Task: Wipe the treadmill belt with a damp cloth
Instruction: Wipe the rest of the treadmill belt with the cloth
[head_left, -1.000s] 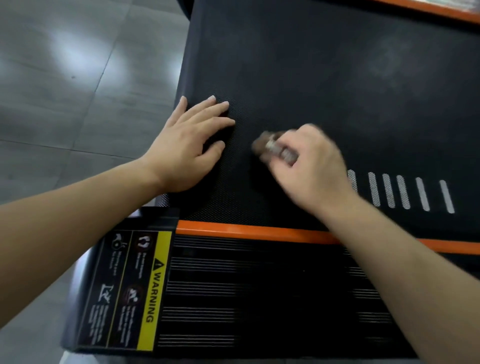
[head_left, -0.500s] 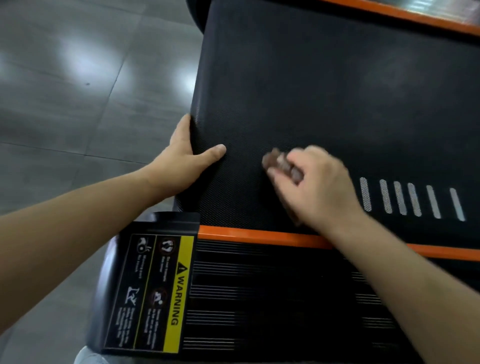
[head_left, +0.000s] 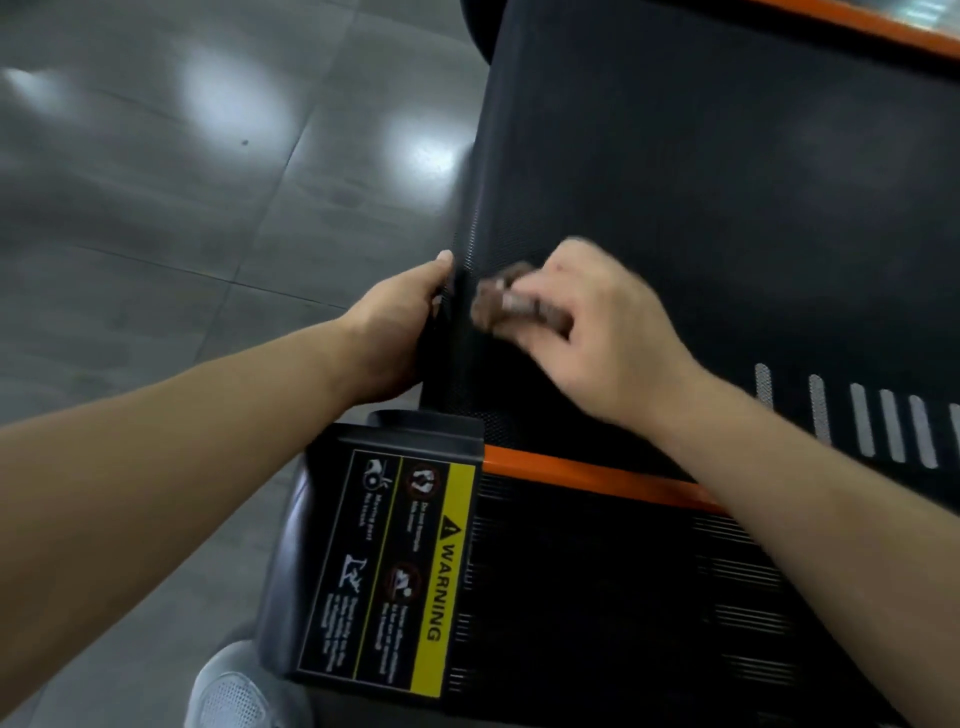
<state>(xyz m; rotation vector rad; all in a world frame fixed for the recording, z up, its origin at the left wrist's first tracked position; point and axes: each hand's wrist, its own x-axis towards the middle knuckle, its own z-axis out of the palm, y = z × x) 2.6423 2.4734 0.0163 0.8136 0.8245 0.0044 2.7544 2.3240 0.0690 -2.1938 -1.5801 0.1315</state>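
Cloth (head_left: 511, 304) on belt (head_left: 727, 208), near its left edge; warning label (head_left: 400, 566) on the side rail (head_left: 597, 597) nearer the camera; floor (head_left: 156, 208) left.

Grey tiled floor (head_left: 156, 234), glossy, with light reflections and visible grout lines. The treadmill stands directly on it. Treadmill belt (head_left: 727, 182): black, fine-textured, with a row of short white stripes (head_left: 862, 421) at its right. An orange strip (head_left: 597, 475) borders the belt on the near side; beyond it lies a black ribbed side rail (head_left: 623, 597). A black end cap carries a warning label (head_left: 395, 566), yellow band with pictograms. A grey shoe (head_left: 234, 696) rests on the floor at the bottom edge.
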